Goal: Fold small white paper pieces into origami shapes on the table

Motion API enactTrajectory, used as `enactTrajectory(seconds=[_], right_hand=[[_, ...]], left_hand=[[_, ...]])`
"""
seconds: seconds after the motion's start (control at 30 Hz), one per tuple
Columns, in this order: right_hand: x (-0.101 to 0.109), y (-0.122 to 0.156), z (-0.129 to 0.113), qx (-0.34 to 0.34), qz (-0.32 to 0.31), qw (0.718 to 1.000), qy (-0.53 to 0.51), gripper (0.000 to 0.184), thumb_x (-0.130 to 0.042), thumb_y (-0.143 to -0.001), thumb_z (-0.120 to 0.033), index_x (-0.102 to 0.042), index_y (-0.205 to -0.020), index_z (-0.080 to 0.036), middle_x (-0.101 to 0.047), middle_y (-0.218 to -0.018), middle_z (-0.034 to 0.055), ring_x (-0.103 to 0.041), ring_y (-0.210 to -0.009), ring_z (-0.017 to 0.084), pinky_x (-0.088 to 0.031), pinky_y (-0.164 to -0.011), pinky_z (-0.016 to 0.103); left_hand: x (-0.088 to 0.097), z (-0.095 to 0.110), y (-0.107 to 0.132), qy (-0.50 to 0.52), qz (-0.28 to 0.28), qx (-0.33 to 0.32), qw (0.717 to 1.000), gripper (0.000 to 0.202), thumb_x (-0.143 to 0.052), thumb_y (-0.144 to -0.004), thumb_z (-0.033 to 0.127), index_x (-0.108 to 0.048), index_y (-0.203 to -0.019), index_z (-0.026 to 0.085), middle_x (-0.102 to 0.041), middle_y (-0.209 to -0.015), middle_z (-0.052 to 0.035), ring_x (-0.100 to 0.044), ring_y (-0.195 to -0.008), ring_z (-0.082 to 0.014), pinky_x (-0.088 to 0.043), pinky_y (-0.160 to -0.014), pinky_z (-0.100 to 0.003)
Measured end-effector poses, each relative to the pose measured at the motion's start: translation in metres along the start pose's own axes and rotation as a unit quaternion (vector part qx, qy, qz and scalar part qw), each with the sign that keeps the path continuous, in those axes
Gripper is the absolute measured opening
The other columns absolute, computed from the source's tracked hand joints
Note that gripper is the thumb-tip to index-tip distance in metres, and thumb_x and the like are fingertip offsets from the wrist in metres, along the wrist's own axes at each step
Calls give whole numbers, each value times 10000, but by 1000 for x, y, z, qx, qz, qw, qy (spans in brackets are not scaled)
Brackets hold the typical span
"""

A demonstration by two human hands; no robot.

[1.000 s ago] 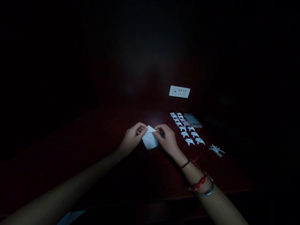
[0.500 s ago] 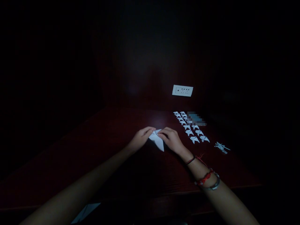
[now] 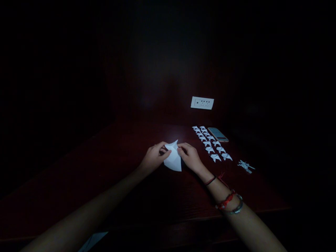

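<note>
A partly folded sheet of white paper [image 3: 173, 160] is held between my two hands above the dark red table, its top corner pointing up and its lower part hanging toward me. My left hand [image 3: 154, 155] grips the paper's left edge, thumb on the front and fingers behind. On the right edge, my right hand [image 3: 191, 157] pinches it between thumb and fingertips. Two rows of small folded white paper pieces [image 3: 209, 149] lie to the right of my right hand.
Beside the folded pieces lies a phone [image 3: 218, 134] with its screen lit. A small heap of paper strips [image 3: 246, 166] rests nearer the table's [image 3: 118, 206] right side. A white socket plate [image 3: 202, 103] is on the back wall. White paper [image 3: 93, 241] shows below the front edge.
The paper has been opened out wider and its corner now points up. My left hand has shifted its grip, with the thumb now across the front. The view has moved slightly.
</note>
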State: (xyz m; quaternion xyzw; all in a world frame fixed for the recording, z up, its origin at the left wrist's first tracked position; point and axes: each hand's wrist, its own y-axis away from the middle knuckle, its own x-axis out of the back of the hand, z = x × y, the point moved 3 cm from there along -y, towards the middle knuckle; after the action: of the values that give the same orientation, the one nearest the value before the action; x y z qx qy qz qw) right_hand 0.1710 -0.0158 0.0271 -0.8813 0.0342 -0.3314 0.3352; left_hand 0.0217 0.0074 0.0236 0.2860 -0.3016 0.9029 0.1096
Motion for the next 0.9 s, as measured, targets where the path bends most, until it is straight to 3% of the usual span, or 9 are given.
enactTrajectory(seconds=[0.27, 0.6, 0.9], right_hand=[[0, 2, -5, 28, -34, 999, 11, 209, -398, -765, -146, -575, -877, -156, -524, -759, 26, -483, -697, 113, -370, -635, 221], [-9, 5, 0, 22, -102, 993, 47, 170, -492, -709, -133, -595, -843, -155, -486, -693, -3, -451, -619, 89, -345, -587, 196], [-18, 13, 10, 97, -208, 964, 136, 147, -471, -766, -177, -618, -770, -185, -475, -685, 12, -461, -674, 106, -338, -626, 205]], left_hand=[[0, -12, -3, 98, 35, 32, 994, 315, -444, -725, 195, -423, -1037, 161, -557, -753, -10, -556, -663, -118, -439, -566, -214], [0, -10, 0, -58, 6, -4, 998, 410, -459, -701, 190, -400, -1106, 190, -561, -774, 4, -541, -720, -134, -412, -663, -248], [-9, -18, 5, -147, -57, 7, 987, 399, -493, -663, 203, -408, -1053, 198, -533, -678, 23, -534, -683, -165, -373, -639, -269]])
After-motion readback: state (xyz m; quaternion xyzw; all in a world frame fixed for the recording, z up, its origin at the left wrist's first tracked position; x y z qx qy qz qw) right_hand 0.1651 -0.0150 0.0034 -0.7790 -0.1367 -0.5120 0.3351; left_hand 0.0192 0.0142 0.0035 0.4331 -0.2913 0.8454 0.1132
